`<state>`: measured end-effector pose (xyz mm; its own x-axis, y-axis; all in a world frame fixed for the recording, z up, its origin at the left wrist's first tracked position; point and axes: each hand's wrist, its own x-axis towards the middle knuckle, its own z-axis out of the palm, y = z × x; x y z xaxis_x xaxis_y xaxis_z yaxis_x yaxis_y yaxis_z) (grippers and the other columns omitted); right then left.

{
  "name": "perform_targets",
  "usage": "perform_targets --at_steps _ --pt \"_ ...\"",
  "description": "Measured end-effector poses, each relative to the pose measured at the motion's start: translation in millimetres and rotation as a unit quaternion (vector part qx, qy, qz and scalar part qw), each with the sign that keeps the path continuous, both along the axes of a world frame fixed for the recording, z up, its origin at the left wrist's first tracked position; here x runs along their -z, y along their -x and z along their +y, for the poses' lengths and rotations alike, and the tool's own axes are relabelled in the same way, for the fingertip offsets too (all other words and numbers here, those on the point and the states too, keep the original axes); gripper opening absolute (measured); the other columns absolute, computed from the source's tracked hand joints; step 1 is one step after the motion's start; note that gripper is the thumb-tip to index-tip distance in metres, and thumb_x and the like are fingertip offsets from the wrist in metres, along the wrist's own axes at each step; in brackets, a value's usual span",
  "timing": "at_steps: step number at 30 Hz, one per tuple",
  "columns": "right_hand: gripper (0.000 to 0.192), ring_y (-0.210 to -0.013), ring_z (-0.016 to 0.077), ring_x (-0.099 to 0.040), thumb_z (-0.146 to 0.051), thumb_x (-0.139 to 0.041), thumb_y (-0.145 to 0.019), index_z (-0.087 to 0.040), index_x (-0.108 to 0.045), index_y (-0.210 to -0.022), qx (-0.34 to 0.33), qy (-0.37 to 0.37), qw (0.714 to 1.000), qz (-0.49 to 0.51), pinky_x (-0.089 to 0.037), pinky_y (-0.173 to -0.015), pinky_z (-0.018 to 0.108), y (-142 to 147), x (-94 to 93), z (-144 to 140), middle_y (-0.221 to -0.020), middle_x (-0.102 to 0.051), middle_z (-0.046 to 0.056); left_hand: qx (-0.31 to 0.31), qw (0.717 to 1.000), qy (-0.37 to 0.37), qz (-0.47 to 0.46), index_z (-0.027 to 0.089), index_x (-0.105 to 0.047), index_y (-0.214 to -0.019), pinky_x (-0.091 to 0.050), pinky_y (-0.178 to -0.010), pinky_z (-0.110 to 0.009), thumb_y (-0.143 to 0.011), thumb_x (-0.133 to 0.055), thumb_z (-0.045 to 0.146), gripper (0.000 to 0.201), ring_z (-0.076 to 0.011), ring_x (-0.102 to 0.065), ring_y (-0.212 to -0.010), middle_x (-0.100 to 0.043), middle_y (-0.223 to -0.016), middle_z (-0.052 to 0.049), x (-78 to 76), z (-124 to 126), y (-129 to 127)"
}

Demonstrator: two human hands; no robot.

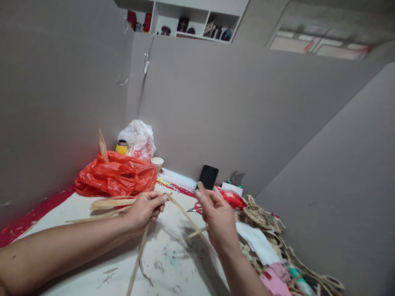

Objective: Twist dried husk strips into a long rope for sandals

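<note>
Grey partition walls enclose a stained white table [173, 263]. Above it, the left hand [145, 209] pinches a bundle of dried straw strips [182, 211], while the right hand [217, 216] closes its fingers around one strand. The strips are still loose, with little plaited here; finished braid [262, 218] lies heaped beside scissors [197, 209] and a red bag [115, 176].

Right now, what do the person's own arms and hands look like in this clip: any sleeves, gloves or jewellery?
Both forearms are bare as far as the picture shows: no sleeve cuffs in view. The left hand and right hand wear no gloves; no rings, watch or bracelet are visible. Fingernails look short and unpainted.
</note>
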<state>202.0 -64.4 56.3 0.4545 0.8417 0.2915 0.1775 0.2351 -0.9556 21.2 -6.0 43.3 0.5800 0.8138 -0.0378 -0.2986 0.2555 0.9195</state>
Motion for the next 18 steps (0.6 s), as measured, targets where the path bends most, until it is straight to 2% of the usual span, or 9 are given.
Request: perform_targets --at_steps 3,6,13,18 --pt "0.034 -0.060 0.0153 -0.054 -0.042 -0.075 -0.064 -0.015 -0.068 -0.084 -0.077 0.062 0.994 0.042 -0.039 -0.054 0.025 15 -3.4 -2 -0.069 -0.065 0.002 0.011 1.000 -0.013 0.003 0.013 -0.057 -0.075 -0.012 -0.039 -0.017 -0.068 -0.069 0.044 0.034 0.0002 -0.021 -0.037 -0.044 -0.051 0.008 -0.7 -2 -1" --pt "0.031 -0.066 0.0179 -0.057 -0.040 -0.077 -0.061 -0.015 -0.067 -0.075 -0.134 0.087 0.984 0.083 -0.042 -0.062 0.028 28 -4.0 -3 -0.072 -0.068 0.004 0.009 0.999 -0.036 0.009 0.013 -0.059 -0.074 -0.012 -0.039 -0.018 -0.069 -0.068 0.047 0.035 -0.0003 -0.022 -0.038 -0.044 -0.052 0.007 -1.2 -4 -1" --pt "0.025 -0.051 0.0106 -0.047 -0.033 -0.080 -0.058 -0.017 -0.062 -0.066 -0.121 0.088 0.977 0.154 -0.034 -0.052 0.023 39 1.4 -3 -0.056 -0.059 -0.003 -0.023 0.993 -0.105 0.053 0.014 -0.058 -0.064 -0.016 -0.040 -0.020 -0.074 -0.063 0.049 0.036 -0.0026 -0.026 -0.040 -0.043 -0.050 0.006 0.9 -8 -1" --pt "0.023 -0.054 0.0110 -0.048 -0.032 -0.077 -0.063 -0.017 -0.060 -0.064 -0.089 0.053 0.988 0.112 -0.036 -0.056 0.024 40 10.5 0 -0.057 -0.057 -0.004 -0.043 0.987 -0.134 0.079 0.014 -0.065 -0.071 -0.020 -0.042 -0.020 -0.071 -0.066 0.047 0.033 -0.0035 -0.028 -0.042 -0.048 -0.053 0.005 -1.8 -13 -1"
